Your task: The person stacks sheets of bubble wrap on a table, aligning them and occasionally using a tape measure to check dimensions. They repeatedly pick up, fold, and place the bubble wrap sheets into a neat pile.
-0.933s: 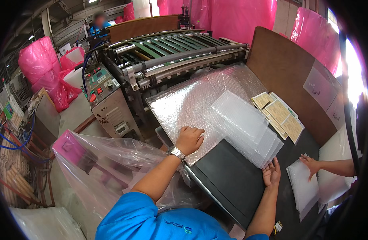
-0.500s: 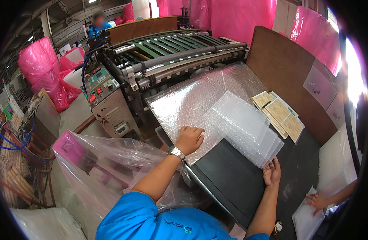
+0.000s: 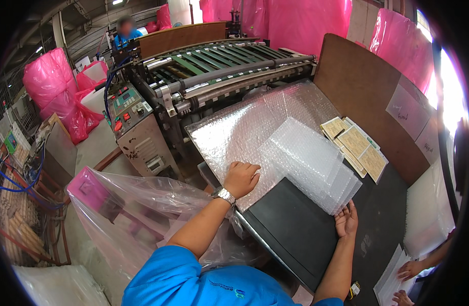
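My left hand [image 3: 241, 179], with a metal watch at its wrist, rests on a large shiny bubble wrap sheet [image 3: 229, 130]. Its fingers are curled loosely together, and nothing shows in them. A stack of clear bubble wrap bags [image 3: 308, 158] lies partly on that sheet and partly on the dark tabletop [image 3: 290, 229], its pieces slightly fanned out. At the stack's near right corner is my right hand [image 3: 346, 220], palm turned up, its bent fingers and thumb gripping the edge. The fingertips are partly hidden there.
Beyond the sheet stands a roller machine [image 3: 219, 76] with a control box [image 3: 132, 109]. Paper forms and a pen [image 3: 354, 148] lie by a brown upright board [image 3: 356, 86]. A co-worker's hands [image 3: 410, 270] are on clear sheets [image 3: 390, 280] at lower right. Plastic film [image 3: 158, 204] hangs left.
The co-worker's hand at lower right has shifted, and a second hand now shows below it; their sheets have moved slightly. My hands and the bag stack look the same.
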